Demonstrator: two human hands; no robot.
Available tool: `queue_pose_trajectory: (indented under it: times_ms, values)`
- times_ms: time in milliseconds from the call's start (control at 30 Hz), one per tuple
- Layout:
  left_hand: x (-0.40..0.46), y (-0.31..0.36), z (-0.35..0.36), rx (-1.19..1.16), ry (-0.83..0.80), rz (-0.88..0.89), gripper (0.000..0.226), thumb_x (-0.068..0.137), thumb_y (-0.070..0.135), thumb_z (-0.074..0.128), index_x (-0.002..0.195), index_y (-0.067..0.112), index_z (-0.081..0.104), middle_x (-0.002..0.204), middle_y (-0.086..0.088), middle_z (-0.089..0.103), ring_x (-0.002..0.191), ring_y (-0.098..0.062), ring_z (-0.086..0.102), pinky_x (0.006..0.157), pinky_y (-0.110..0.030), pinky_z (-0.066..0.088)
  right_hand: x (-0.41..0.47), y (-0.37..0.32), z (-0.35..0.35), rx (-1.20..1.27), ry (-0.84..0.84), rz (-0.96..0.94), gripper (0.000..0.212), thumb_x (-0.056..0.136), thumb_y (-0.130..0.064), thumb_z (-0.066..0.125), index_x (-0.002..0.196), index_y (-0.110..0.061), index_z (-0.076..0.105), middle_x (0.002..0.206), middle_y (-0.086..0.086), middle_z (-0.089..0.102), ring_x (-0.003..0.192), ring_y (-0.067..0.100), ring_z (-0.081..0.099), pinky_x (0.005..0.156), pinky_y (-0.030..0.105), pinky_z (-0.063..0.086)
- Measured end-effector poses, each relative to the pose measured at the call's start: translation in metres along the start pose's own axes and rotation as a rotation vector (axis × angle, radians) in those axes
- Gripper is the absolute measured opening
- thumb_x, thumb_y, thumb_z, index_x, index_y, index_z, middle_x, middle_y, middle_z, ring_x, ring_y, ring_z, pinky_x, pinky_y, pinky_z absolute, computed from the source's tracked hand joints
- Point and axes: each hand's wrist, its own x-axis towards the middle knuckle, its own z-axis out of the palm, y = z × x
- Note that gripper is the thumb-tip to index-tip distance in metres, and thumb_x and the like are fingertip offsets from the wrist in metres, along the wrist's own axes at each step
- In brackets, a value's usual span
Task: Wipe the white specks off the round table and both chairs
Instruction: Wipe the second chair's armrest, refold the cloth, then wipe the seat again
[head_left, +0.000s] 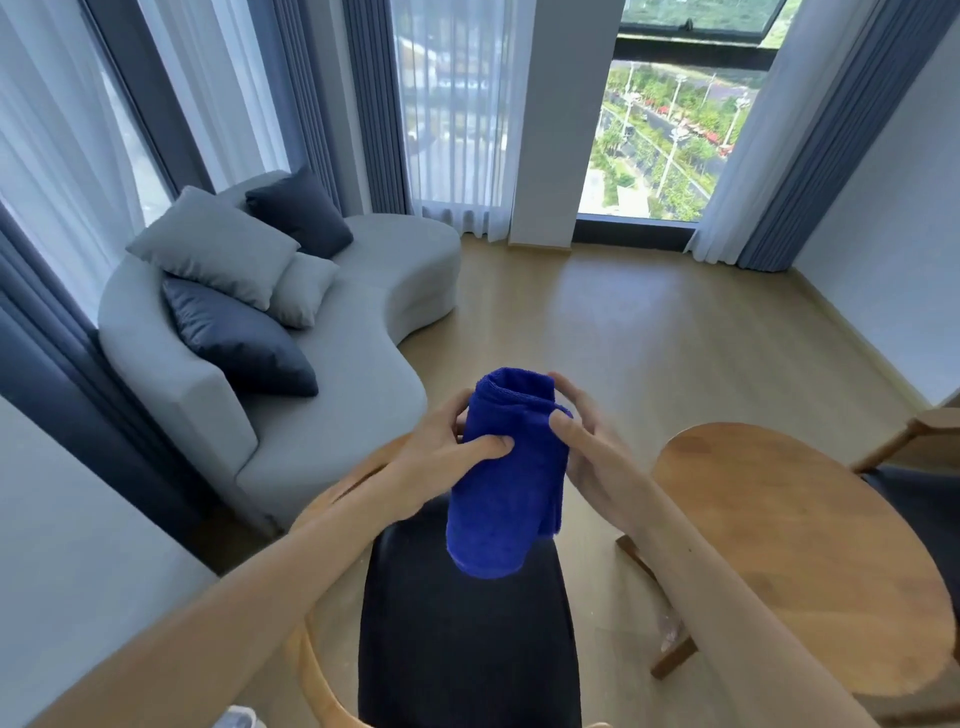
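Observation:
A folded blue cloth (506, 483) hangs in front of me, held up in the air between both hands. My left hand (447, 457) grips its left side, thumb pressed on the front. My right hand (587, 441) pinches its right side near the top fold. Below the cloth stands a chair with a dark seat (467, 623) and a curved wooden frame (311, 670). The round wooden table (800, 545) is at the right, partly behind my right forearm. A second chair (914, 436) shows only a wooden arm and dark seat at the far right edge. No specks are plain to see.
A grey curved sofa (363, 338) with several grey and dark cushions fills the left side. Blue and sheer curtains hang along tall windows behind it. Bare wooden floor (649, 322) stretches from the sofa to the right wall.

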Motion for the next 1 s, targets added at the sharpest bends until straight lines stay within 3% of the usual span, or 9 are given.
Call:
queue_pose_trajectory:
  times_ms: [100,167,267,400,567,667,767,900,1000]
  values:
    - [-0.001,-0.036,0.0,-0.14,0.124,-0.137,0.039,0.085,0.021,0.071,0.117,0.036,0.056,0.107,0.008,0.07,0.098,-0.014,0.067,0.083,-0.037,0.058,0.003,0.05,-0.001,-0.015,-0.099,0.159,0.076,0.073,-0.028,0.082,0.139,-0.021,0.044,0.132,0.009,0.06,0.119,0.029,0.06,0.098,0.048,0.051]
    - [-0.001,-0.068,-0.005,-0.206,0.217,-0.249,0.036,0.084,0.022,0.071,0.116,0.032,0.058,0.108,0.006,0.07,0.1,-0.018,0.067,0.087,-0.045,0.056,0.008,0.083,0.002,-0.059,-0.074,0.236,0.069,0.076,-0.016,0.08,0.136,-0.022,0.047,0.126,0.007,0.064,0.114,0.029,0.063,0.095,0.051,0.052]
    - [0.003,-0.125,-0.013,-0.283,0.295,-0.442,0.032,0.084,0.025,0.07,0.114,0.029,0.059,0.108,0.003,0.071,0.1,-0.02,0.067,0.09,-0.05,0.054,0.02,0.131,0.005,-0.163,0.025,0.338,0.055,0.082,-0.008,0.075,0.128,-0.027,0.051,0.116,-0.001,0.069,0.106,0.02,0.067,0.087,0.043,0.058]
    - [0.016,-0.206,-0.024,-0.252,0.29,-0.633,0.028,0.088,0.028,0.066,0.114,0.022,0.058,0.11,-0.002,0.069,0.098,-0.019,0.067,0.088,-0.046,0.055,0.042,0.201,0.002,-0.218,0.124,0.472,0.047,0.087,-0.002,0.066,0.121,-0.031,0.054,0.111,-0.002,0.07,0.099,0.016,0.069,0.08,0.035,0.059]
    - [0.043,-0.306,-0.039,-0.265,0.315,-0.825,0.039,0.088,0.006,0.059,0.122,0.021,0.048,0.11,-0.008,0.066,0.096,-0.022,0.067,0.08,-0.039,0.058,0.071,0.287,-0.015,-0.212,0.274,0.627,0.045,0.086,0.004,0.061,0.121,-0.024,0.059,0.107,-0.001,0.072,0.096,0.018,0.069,0.075,0.03,0.057]
    - [0.062,-0.357,-0.037,-0.211,0.284,-0.873,0.049,0.086,0.0,0.056,0.129,0.02,0.049,0.108,-0.004,0.066,0.098,-0.02,0.065,0.088,-0.038,0.055,0.09,0.33,-0.027,-0.202,0.346,0.669,0.044,0.086,0.007,0.057,0.119,-0.023,0.062,0.105,-0.003,0.072,0.095,0.016,0.069,0.075,0.029,0.057]
    - [0.082,-0.397,-0.029,-0.215,0.313,-0.871,0.043,0.086,0.005,0.059,0.126,0.021,0.053,0.107,-0.001,0.065,0.097,-0.017,0.063,0.084,-0.032,0.053,0.11,0.363,-0.042,-0.186,0.352,0.695,0.043,0.088,0.009,0.054,0.119,-0.021,0.063,0.104,-0.003,0.073,0.096,0.017,0.069,0.082,0.033,0.057]
    - [0.095,-0.433,-0.027,-0.408,0.319,-0.813,0.027,0.098,0.028,0.047,0.119,0.018,0.061,0.106,-0.005,0.071,0.101,-0.02,0.065,0.085,-0.031,0.05,0.127,0.383,-0.065,-0.135,0.291,0.654,0.044,0.089,0.01,0.053,0.121,-0.02,0.061,0.111,-0.002,0.072,0.105,0.018,0.067,0.092,0.036,0.054]
    - [0.097,-0.448,-0.021,-0.672,0.206,-0.791,0.051,0.101,0.046,0.028,0.119,0.014,0.065,0.113,-0.01,0.07,0.11,-0.027,0.064,0.1,-0.042,0.046,0.127,0.387,-0.073,-0.067,0.203,0.635,0.045,0.09,0.01,0.052,0.125,-0.018,0.059,0.117,0.002,0.07,0.109,0.02,0.066,0.089,0.033,0.054]
